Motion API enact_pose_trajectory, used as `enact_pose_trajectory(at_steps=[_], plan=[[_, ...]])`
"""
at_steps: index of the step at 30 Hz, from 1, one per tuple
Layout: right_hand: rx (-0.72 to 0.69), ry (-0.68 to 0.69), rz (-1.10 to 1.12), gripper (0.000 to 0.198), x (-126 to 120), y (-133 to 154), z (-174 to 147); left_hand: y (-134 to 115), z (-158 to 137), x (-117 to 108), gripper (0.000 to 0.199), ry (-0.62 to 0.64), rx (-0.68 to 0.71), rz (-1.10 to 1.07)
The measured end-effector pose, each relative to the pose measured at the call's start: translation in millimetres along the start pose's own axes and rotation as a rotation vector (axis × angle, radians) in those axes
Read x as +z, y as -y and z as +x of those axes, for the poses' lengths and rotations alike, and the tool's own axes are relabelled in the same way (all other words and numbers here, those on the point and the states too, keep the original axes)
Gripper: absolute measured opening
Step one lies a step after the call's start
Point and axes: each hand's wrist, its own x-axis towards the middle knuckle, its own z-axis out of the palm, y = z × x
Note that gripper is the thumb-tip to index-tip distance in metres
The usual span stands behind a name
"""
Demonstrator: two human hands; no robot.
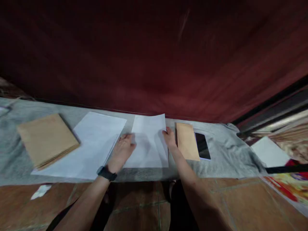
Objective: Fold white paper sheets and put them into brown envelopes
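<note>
A white sheet of paper [149, 150] lies in front of me on a grey cloth, its far right corner slightly raised. My right hand [169, 138] pinches the right edge of this sheet. At its left edge is my left hand [123, 149], fingers curled and thumb on the paper; a dark watch is on that wrist. Left of it lies a stack of larger white paper [93, 141], partly under a pile of brown envelopes [49, 138]. To the right of my right hand lies a smaller brown envelope [187, 141].
A dark phone [202, 146] lies beside the smaller envelope. The grey cloth [223, 154] covers a narrow surface against a dark red panel [144, 64]. A white scrap [41, 191] rests on the tiled floor [137, 205]. Colourful packaging [288, 189] is at the lower right.
</note>
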Motion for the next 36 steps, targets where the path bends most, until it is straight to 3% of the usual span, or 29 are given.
enact_pose_trajectory(at_steps=[4, 10, 16, 22, 25, 28, 36], plan=[[0.008, -0.016, -0.021, 0.036, -1.5, 4.1, -3.1, 0.8, -4.2, 8.2, 0.052, -0.034, 0.028, -0.042], [-0.153, -0.058, -0.149, 0.062, -0.6, 10.8, -13.3, 9.1, 3.3, 18.3, 0.056, -0.040, 0.033, -0.125], [-0.288, -0.041, -0.349, 0.059, -5.7, 19.2, -31.3, 17.3, 2.6, 13.7, 0.052, -0.055, 0.035, -0.131], [-0.460, 0.179, -0.401, 0.057, 17.9, 40.8, -77.4, -18.4, -10.0, 14.1, 0.046, -0.244, 0.053, -0.031], [-0.546, 0.308, -0.486, 0.061, 28.6, 48.8, -98.6, -44.8, -13.8, 33.2, 0.051, -0.181, 0.212, -0.127], [-0.615, 0.373, -0.575, 0.069, 28.3, 50.5, -111.0, -61.4, -18.4, 54.3, 0.057, -0.120, 0.192, -0.160], [-0.579, 0.314, -0.694, 0.061, 9.2, 38.2, -112.2, -48.7, -28.0, 68.5, 0.067, -0.220, 0.273, -0.062]])
